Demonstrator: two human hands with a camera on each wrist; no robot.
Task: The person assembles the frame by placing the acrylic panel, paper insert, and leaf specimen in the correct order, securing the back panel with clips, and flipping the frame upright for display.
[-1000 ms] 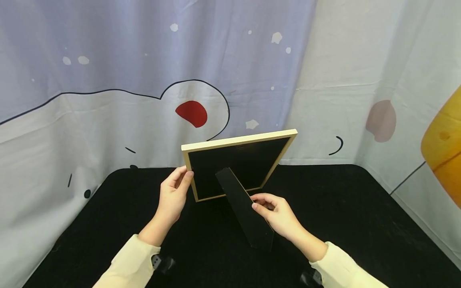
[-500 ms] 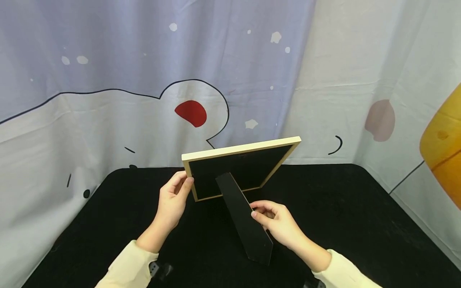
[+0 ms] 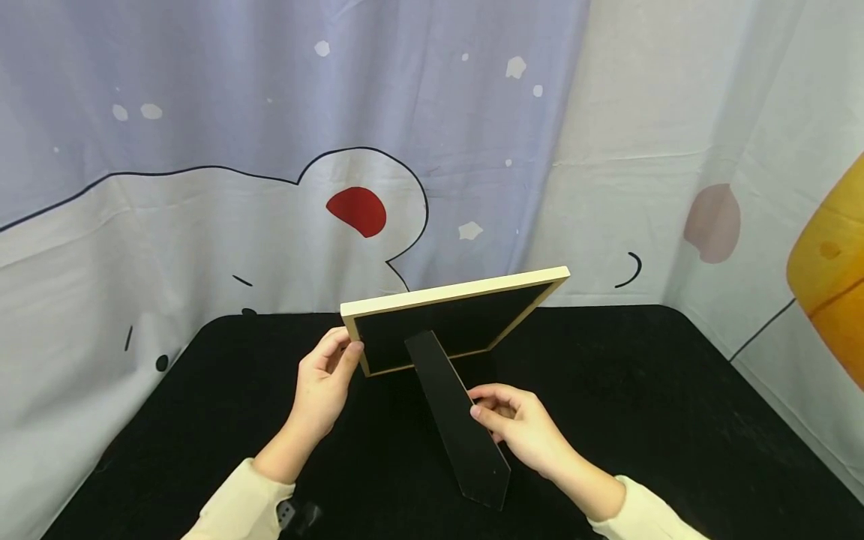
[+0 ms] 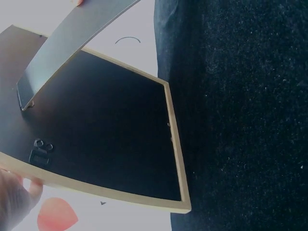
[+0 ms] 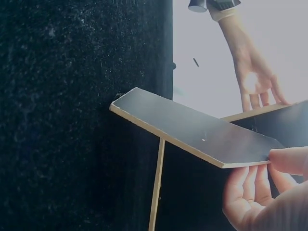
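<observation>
A picture frame (image 3: 459, 291) with a pale wood border stands on the black table, its black back facing me and its top tilted toward me. From that back a black easel stand (image 3: 452, 420) slants out toward me, with its free end close to the tabletop. My left hand (image 3: 322, 382) pinches the frame's left side between thumb and fingers. My right hand (image 3: 523, 424) pinches the stand's right edge about midway down. Seen from the left wrist, a small metal hanger (image 4: 40, 153) sits on the backing near the border. The frame's front is hidden.
The black cloth-covered table (image 3: 641, 405) extends around the frame on both sides. Behind it hangs a pale curtain (image 3: 202, 247) printed with cartoon shapes. A dark wrist device (image 3: 286, 516) shows at the left cuff.
The frame's top has tipped down toward me while its lower edge has stayed about in place. The stand's free end and my right hand have moved nearer to me; both grips are kept.
</observation>
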